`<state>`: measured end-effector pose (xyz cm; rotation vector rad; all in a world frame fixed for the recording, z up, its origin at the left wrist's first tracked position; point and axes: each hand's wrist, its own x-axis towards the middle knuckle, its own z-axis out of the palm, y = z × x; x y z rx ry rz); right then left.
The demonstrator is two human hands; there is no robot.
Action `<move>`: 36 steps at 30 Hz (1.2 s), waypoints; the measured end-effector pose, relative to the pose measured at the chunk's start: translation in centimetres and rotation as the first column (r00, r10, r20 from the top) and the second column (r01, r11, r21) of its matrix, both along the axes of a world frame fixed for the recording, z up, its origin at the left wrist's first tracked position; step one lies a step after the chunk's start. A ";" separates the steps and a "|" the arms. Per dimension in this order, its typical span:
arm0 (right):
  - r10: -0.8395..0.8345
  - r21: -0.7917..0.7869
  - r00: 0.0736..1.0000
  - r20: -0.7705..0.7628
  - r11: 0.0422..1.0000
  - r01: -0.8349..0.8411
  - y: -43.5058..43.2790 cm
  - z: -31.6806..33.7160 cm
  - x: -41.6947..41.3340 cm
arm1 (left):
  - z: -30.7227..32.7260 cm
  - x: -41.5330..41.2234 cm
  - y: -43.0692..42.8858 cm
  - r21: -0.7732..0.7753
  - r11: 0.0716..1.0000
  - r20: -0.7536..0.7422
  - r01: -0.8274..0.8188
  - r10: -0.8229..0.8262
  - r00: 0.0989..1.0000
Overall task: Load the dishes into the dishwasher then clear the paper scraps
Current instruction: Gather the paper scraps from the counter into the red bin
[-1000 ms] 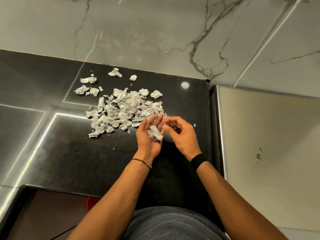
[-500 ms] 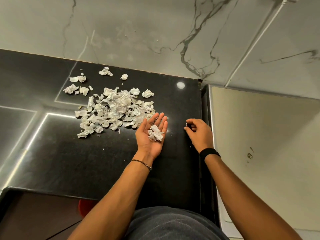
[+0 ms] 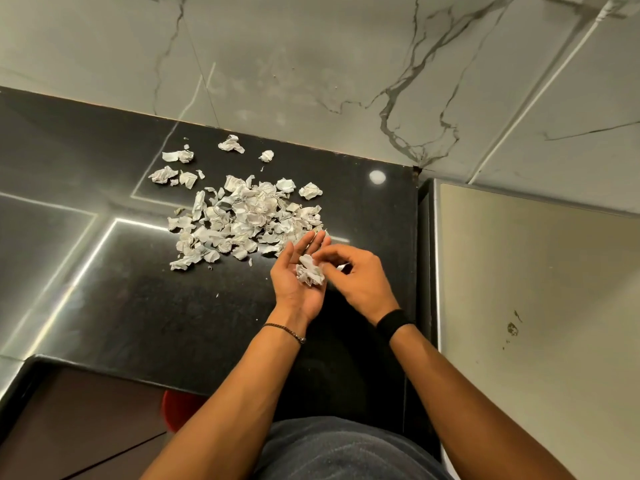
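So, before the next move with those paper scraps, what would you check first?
1. Is the left hand palm-up under the wad of scraps? Ok.
2. Does the right hand, fingers curled at the wad, pinch a scrap? Cannot tell.
3. Is the pile of scraps off the countertop? Not ok; most lies there.
4. Are the stray scraps behind the pile gathered? Not ok.
5. Is a bin within reach? Cannot tell; only a red object shows below the counter edge.

Paper scraps on counter, left.
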<state>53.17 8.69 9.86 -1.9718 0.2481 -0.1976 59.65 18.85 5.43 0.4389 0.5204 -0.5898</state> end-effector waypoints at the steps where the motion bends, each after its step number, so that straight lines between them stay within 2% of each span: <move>1: -0.011 0.014 1.000 -0.003 1.000 0.011 0.2 -0.1 0.1 | 0.0 0.0 0.0 -0.013 1.000 0.004 -0.005 0.005 1.000; 4: -0.180 0.072 0.983 0.040 0.982 0.176 -0.5 -0.6 0.9 | 0.3 0.2 0.4 -0.043 0.999 -0.003 -0.022 0.022 1.000; 6: -0.244 -0.003 0.969 0.042 0.970 0.244 -1.8 -1.6 2.4 | 0.4 0.2 0.9 -0.042 0.998 -0.008 -0.040 0.040 0.999; 7: -0.228 -0.093 0.974 0.008 0.969 0.228 -2.7 -2.3 3.3 | 0.4 0.2 1.2 -0.035 0.998 -0.011 -0.046 0.046 0.999; 9: -0.128 -0.298 0.986 -0.111 0.950 0.089 -3.8 -3.7 5.2 | 0.3 0.2 2.0 -0.013 0.998 -0.006 -0.055 0.055 0.998; 12: 0.000 -0.509 0.980 -0.198 0.854 -0.103 -4.2 -5.7 6.9 | 0.2 0.1 3.1 0.002 0.998 0.006 -0.068 0.068 0.998; 17: -0.018 -0.648 0.993 -0.114 0.760 -0.061 -4.8 -6.1 5.7 | 0.1 0.3 3.8 0.013 0.996 0.012 -0.088 0.088 0.996; 19: -0.086 -0.604 0.990 -0.111 0.797 0.002 -5.0 -5.8 4.4 | 0.1 0.2 3.4 0.013 0.997 0.011 -0.080 0.080 0.997; 22: -0.192 -0.390 0.978 -0.076 0.909 0.148 -4.2 -4.2 2.8 | 0.3 0.3 2.4 0.010 0.998 0.015 -0.063 0.063 0.998; 24: -0.138 -0.237 0.990 -0.013 0.963 0.130 -2.9 -2.5 2.1 | 0.4 0.4 1.8 0.012 0.999 0.026 -0.046 0.046 0.999; 26: -0.026 -0.138 0.999 0.032 0.990 0.030 -1.3 -0.8 1.6 | 0.5 0.4 1.3 0.013 1.000 0.040 -0.029 0.028 0.999; 28: 0.064 -0.103 0.997 0.051 0.993 -0.059 -0.2 0.3 1.1 | 0.7 0.3 0.9 0.001 1.000 0.055 -0.019 0.019 0.998; 30: 0.065 -0.074 0.994 0.084 0.996 -0.058 0.4 0.6 0.8 | 1.0 0.1 1.0 -0.009 1.000 0.070 -0.017 0.018 0.997; 33: -0.121 0.111 0.986 0.113 0.988 0.109 0.7 0.3 0.4 | 1.6 -0.5 1.8 -0.046 0.999 0.066 -0.022 0.025 0.998; 36: -0.282 0.300 0.957 0.062 0.920 0.251 2.0 -0.3 0.4 | 1.9 -1.5 2.8 -0.073 0.996 0.057 -0.048 0.053 0.997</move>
